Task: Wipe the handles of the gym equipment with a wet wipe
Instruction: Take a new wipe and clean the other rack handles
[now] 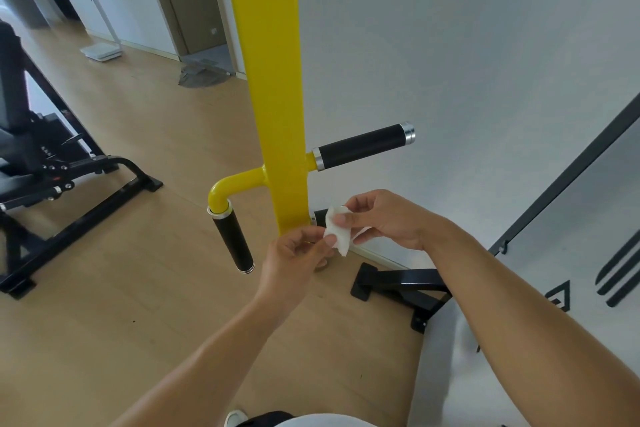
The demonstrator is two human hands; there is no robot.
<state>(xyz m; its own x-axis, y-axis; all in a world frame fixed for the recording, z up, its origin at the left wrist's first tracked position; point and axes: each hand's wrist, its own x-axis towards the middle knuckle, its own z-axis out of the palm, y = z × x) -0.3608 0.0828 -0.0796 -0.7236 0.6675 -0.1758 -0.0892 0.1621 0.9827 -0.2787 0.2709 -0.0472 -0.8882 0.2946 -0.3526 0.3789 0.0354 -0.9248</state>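
A folded white wet wipe [337,230] is held between both hands just below the foot of the yellow machine arm [273,80]. My left hand [294,258] pinches its lower edge. My right hand [384,218] pinches its upper part with thumb and fingers. One black handle [233,241] with silver end rings hangs down from a curved yellow tube, left of my left hand. A second black handle [362,146] sticks out to the right of the arm, above my right hand. Neither hand touches a handle.
A black weight bench [52,166] stands on the wooden floor at the left. A black machine foot [398,284] lies under my right forearm, next to a grey panel [554,270]. A white scale [101,52] and an open doorway [194,0] lie further back.
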